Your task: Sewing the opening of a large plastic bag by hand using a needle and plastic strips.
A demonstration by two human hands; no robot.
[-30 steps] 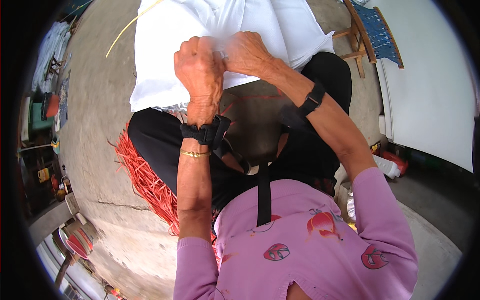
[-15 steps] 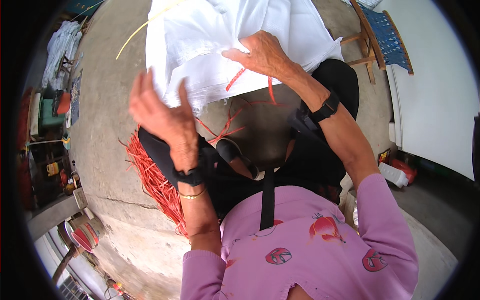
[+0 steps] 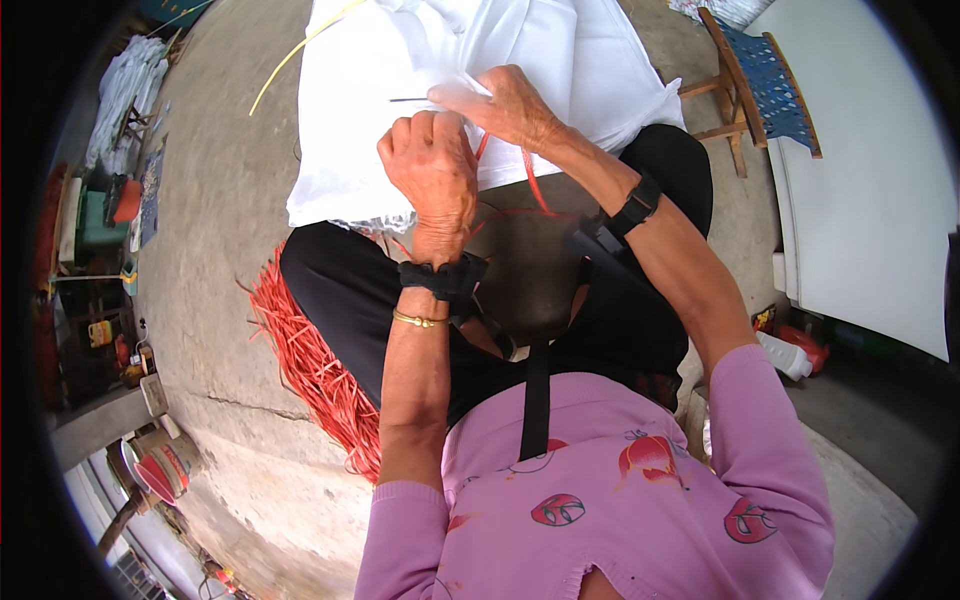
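Note:
White cloth with a frayed near edge spreads over my knees and beyond. My left hand lies on it with its fingers curled down, gripping the fabric; the fingertips are hidden. Just to the right and farther off, my right hand pinches a thin dark needle-like rod, which points left above the cloth. Motion blurs these fingertips. Below the right hand hangs a red strip, its upper end hidden. A yellow strip curves across the cloth's far left edge.
A heap of red strips lies beside my left leg. At the far right stands a wooden stool with a blue woven seat, next to a large white panel. Below it sits a white bottle. Assorted goods line the left side.
My left hand has moved right from the cloth's left edge and gone from open to closed on the fabric. The dark rod now shows at my right hand, which has shifted slightly left.

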